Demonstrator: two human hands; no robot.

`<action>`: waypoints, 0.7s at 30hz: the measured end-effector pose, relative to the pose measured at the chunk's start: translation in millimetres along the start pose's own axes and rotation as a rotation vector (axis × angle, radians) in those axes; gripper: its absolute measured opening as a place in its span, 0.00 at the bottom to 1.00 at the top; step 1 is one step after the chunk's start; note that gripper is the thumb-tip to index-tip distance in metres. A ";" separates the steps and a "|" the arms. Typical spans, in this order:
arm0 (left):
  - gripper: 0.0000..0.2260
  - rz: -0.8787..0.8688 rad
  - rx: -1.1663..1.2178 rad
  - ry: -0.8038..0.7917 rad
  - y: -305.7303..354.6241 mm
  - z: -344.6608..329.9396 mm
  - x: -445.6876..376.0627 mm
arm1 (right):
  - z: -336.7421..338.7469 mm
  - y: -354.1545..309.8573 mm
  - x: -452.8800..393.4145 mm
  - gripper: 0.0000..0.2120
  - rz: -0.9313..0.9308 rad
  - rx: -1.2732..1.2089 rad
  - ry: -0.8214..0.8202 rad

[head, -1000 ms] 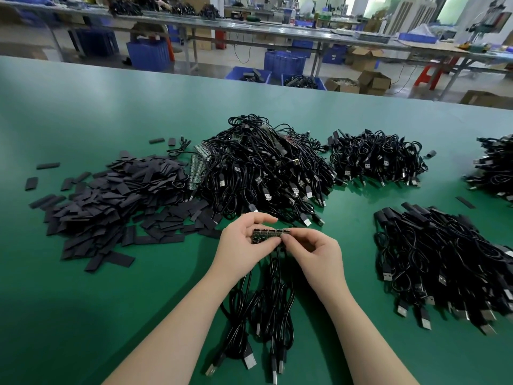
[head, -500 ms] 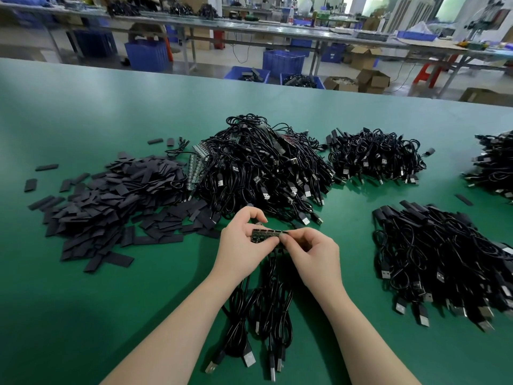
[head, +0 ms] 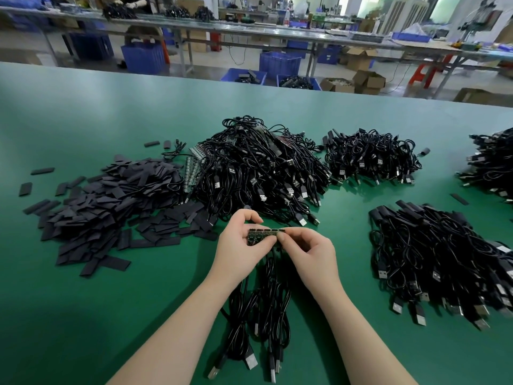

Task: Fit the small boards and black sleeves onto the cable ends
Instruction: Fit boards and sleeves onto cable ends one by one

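Strip of small boards point(head: 265, 233) pinched between left hand point(head: 244, 247) and right hand point(head: 311, 245), above cables point(head: 266, 301).

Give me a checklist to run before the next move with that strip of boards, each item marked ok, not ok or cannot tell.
1. Strip of small boards held at both ends: ok. The left hand and right hand both have a grip on it.
2. Cables ready beneath the hands: ok. A bundle of cables lies on the green table between the forearms.
3. Cable ends joined to the boards: cannot tell, the fingers cover that spot.
4. Black sleeves within reach: ok. The pile of black sleeves lies to the left.
5. A sleeve already picked up: not ok, neither hand holds one.
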State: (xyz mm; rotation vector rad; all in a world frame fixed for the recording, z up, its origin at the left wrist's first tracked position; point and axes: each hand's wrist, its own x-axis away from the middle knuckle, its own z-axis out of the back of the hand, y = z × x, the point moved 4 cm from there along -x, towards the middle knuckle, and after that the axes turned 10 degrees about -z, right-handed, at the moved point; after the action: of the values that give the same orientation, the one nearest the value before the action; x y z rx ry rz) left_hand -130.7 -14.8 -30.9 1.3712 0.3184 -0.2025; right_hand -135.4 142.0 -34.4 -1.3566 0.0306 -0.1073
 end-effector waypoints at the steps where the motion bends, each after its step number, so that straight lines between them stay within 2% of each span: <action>1: 0.15 0.004 0.017 -0.010 0.3 -0.4 -0.2 | 0.1 -0.3 0.0 0.07 -0.003 -0.021 -0.002; 7: 0.15 0.027 0.018 -0.047 -1.4 -1.2 -2.6 | 4.5 0.5 -0.9 0.06 -0.025 -0.093 -0.004; 21: 0.15 0.045 0.001 -0.024 -0.4 1.1 -2.7 | 1.1 -0.3 -1.1 0.06 -0.046 -0.033 0.029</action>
State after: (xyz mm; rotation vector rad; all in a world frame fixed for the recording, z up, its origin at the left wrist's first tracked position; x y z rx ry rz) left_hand -133.3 -16.1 -30.1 1.3750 0.2677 -0.1818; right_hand -136.4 143.0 -34.0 -1.3892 0.0252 -0.1657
